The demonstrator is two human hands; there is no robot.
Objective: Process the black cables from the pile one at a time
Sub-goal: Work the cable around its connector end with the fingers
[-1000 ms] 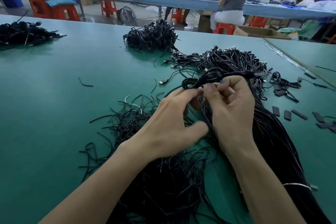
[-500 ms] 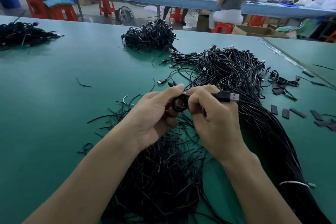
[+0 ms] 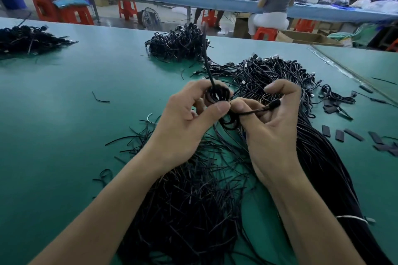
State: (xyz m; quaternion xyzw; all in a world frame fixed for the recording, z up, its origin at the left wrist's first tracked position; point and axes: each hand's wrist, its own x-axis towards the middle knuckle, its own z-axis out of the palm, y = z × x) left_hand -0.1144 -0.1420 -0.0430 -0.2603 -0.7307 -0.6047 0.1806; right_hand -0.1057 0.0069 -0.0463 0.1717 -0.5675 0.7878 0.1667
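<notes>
Half a second ago both hands were closed tight around the small coil, with the plug's metal tip poking out to the right. They have since drawn slightly apart. The plug no longer juts sideways, and a thin black tie (image 3: 206, 56) now stands straight up from the coil.

The left grip (image 3: 189, 127) is curled, thumb against fingers, pinching the coiled black cable (image 3: 217, 95) at its top. The tie rises from between those fingertips. The right grip (image 3: 273, 133) is half closed. Its thumb and lower fingers pinch the cable's loose end just beside the left thumb, and the plug (image 3: 274, 104) lies across the inside of the fingers. The index finger (image 3: 280, 88) is raised and bent over the plug without touching it. A loop of the same cable hangs between the two grips.

Just beyond the right grip lies the pile of loose cables (image 3: 280, 71), their plugs fanned outward. Its long strands run back beneath the right wrist as a thick bundle (image 3: 323, 168). Under both wrists and nearer the person is a mat of short black ties (image 3: 193, 200). Well beyond the left grip sits a heap of coiled cables (image 3: 178, 43), and another heap (image 3: 28, 37) lies far to its left. Right of the right grip, flat black strips (image 3: 353, 134) are scattered on the green desk (image 3: 64, 114).
</notes>
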